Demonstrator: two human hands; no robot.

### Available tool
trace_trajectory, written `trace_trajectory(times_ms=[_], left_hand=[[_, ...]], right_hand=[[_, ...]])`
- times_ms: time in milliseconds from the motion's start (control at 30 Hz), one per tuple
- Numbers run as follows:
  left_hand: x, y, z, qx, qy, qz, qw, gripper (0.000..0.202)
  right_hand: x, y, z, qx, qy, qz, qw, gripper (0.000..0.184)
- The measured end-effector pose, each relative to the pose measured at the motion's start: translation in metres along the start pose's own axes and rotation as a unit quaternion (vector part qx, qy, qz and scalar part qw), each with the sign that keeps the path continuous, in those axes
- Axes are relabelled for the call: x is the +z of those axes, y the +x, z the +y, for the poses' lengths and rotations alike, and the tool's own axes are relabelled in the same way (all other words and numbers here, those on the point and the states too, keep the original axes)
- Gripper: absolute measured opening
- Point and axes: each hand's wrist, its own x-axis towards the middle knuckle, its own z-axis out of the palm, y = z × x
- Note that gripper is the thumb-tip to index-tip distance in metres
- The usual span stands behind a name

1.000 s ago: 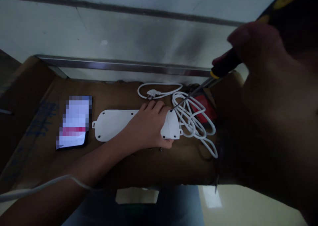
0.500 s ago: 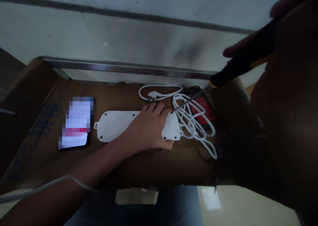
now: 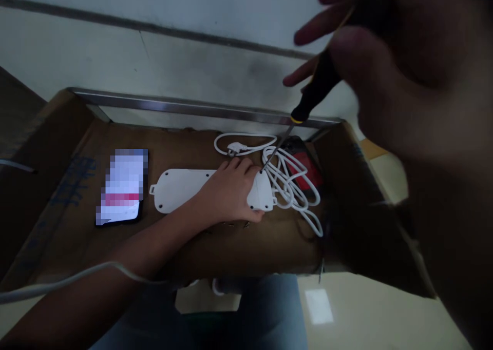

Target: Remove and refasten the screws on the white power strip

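A white power strip (image 3: 181,190) lies face down on brown cardboard, with dark screw holes along its edges. My left hand (image 3: 231,188) grips it across its right part, fingers over the far edge and thumb at the near edge. In my right hand (image 3: 385,67), high on the right, is a screwdriver (image 3: 318,88) with a black and yellow handle. Its shaft slants down to the screw hole at the strip's far right corner. The strip's white cord (image 3: 292,180) lies coiled at the right, and its plug (image 3: 235,148) rests behind the strip. Several small screws (image 3: 246,225) lie near my left thumb.
A phone (image 3: 122,186) with a lit, blurred screen lies at the left. A red and black object (image 3: 306,168) sits partly under the cord. Cardboard walls (image 3: 50,150) rise on both sides. A white cable (image 3: 77,275) crosses my left forearm. A metal rail (image 3: 185,103) runs behind.
My right hand and the screwdriver handle have swung left and up, making the shaft steeper. The tip stays at the same corner hole. My left hand keeps its grip as the view shifts slightly.
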Motion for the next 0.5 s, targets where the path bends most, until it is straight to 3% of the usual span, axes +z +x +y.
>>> trace_trajectory(times_ms=[67,100,167,267,400,500], left_hand=[[0.001,0.000,-0.002,0.004,-0.002,0.006,1.000,0.094],[0.001,0.000,-0.003,0.008,-0.004,0.009,1.000,0.094],[0.000,0.000,-0.006,0.013,-0.002,0.014,1.000,0.093],[-0.004,0.000,-0.011,0.016,0.007,0.011,1.000,0.091],[-0.008,-0.001,-0.015,0.018,0.017,0.011,1.000,0.089],[-0.007,-0.002,-0.016,0.023,0.019,0.024,0.999,0.089]], right_hand=[[0.001,0.007,0.004,-0.048,-0.087,-0.007,0.995,0.039],[0.004,0.010,0.007,-0.062,-0.116,0.022,0.991,0.040],[0.015,0.013,0.016,-0.064,-0.063,0.113,0.990,0.048],[0.037,0.013,0.025,-0.056,0.004,0.184,0.981,0.052],[0.054,0.004,0.022,-0.010,0.153,0.180,0.972,0.036],[0.055,-0.001,0.016,-0.004,0.145,0.172,0.974,0.033]])
